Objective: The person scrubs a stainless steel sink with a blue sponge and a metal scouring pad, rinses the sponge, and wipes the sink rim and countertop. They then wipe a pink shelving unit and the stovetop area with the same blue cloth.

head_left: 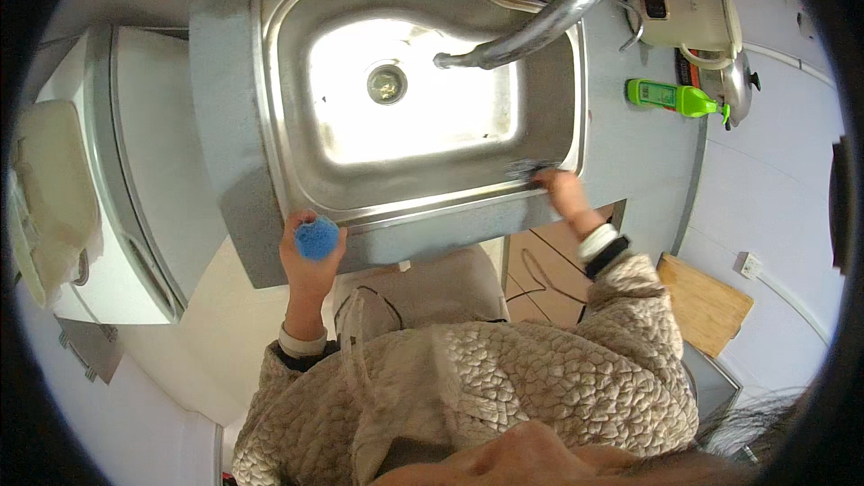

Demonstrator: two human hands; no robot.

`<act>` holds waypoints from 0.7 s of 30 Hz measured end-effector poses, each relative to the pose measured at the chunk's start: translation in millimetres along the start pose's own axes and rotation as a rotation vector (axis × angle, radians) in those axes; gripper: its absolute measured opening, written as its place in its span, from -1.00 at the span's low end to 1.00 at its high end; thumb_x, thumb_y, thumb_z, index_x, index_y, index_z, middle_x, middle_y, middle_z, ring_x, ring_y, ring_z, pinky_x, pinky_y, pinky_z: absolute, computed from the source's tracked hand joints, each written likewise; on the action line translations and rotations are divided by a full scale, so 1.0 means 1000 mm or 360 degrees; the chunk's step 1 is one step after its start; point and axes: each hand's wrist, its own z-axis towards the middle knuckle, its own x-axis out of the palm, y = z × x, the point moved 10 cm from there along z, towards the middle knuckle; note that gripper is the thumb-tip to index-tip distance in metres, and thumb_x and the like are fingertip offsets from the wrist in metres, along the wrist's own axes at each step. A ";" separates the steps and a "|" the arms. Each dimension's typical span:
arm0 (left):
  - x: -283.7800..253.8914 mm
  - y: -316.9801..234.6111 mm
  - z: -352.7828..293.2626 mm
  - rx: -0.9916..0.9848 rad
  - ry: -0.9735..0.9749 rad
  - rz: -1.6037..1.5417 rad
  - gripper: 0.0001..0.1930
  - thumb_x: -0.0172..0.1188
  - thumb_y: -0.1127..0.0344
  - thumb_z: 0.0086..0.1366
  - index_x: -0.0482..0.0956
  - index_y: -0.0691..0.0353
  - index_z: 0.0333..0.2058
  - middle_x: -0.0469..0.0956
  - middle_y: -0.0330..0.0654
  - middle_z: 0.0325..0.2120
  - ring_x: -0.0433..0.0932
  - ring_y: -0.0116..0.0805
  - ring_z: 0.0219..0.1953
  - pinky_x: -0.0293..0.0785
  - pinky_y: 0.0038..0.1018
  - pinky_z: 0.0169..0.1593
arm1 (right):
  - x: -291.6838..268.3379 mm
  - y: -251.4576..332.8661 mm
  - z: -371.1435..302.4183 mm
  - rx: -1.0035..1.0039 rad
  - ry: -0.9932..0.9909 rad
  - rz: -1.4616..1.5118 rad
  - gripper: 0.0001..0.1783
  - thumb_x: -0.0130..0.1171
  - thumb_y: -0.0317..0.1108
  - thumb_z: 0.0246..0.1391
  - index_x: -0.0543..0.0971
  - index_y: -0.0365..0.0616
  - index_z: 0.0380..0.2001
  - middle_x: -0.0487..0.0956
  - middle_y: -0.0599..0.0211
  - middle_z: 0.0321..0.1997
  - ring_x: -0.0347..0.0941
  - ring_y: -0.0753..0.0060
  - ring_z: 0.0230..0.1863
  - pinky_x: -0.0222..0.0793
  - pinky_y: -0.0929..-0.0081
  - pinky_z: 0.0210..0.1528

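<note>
My left hand [308, 274] is closed around a round blue sponge [316, 238] at the front left corner of the steel sink [423, 207]. Over the sink's front right corner, my right hand [567, 196] is closed on a small dark, greyish thing [533, 169]. Motion smears it, so its kind is not plain. The curved metal faucet [540, 31] reaches over the basin from the back right. In the basin floor sits the round drain [387, 84], with small specks scattered around it.
On the counter [621, 144] to the right lie a bright green spray bottle [670, 97] and a cream kettle [688, 18], beside a metal lid [738, 90]. A wooden board [705, 304] leans at the lower right. A white cabinet [157, 153] stands at the left.
</note>
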 end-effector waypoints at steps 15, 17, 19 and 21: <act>-0.097 0.039 -0.017 -0.0157 -0.0426 -0.0421 -0.59 0.36 0.37 -0.12 0.33 0.21 -0.31 0.38 -0.32 -0.55 0.36 -0.55 -0.49 0.33 -0.60 -0.40 | 0.158 0.322 0.002 -0.1256 0.0123 -0.0395 -0.82 0.07 -0.48 -0.19 0.58 -0.09 -0.44 0.53 0.24 -0.41 0.50 0.26 -0.40 0.44 0.37 -0.40; -0.106 0.040 -0.015 -0.0147 -0.0420 -0.0353 -0.59 0.35 0.38 -0.11 0.33 0.22 -0.30 0.37 -0.32 -0.56 0.36 -0.55 -0.50 0.33 -0.61 -0.40 | 0.165 0.358 0.009 -0.1365 0.0119 -0.0395 -0.85 0.08 -0.49 -0.20 0.58 -0.10 -0.48 0.53 0.23 -0.43 0.49 0.25 -0.43 0.44 0.37 -0.42; -0.110 0.045 -0.014 -0.0196 -0.0378 -0.0286 -0.60 0.34 0.38 -0.10 0.33 0.22 -0.29 0.37 -0.32 -0.56 0.36 -0.55 -0.50 0.33 -0.61 -0.41 | 0.143 0.368 0.035 -0.1286 -0.0017 -0.0185 -0.91 0.08 -0.52 -0.21 0.56 -0.15 -0.56 0.52 0.18 -0.48 0.49 0.23 -0.46 0.44 0.35 -0.42; -0.112 0.050 -0.014 -0.0217 -0.0385 -0.0385 -0.60 0.34 0.37 -0.10 0.33 0.23 -0.29 0.37 -0.32 -0.55 0.35 -0.55 -0.51 0.32 -0.61 -0.42 | 0.106 0.362 0.061 -0.1053 -0.0370 0.0141 -0.92 0.09 -0.51 -0.20 0.56 -0.15 -0.57 0.51 0.18 -0.51 0.48 0.23 -0.47 0.43 0.33 -0.44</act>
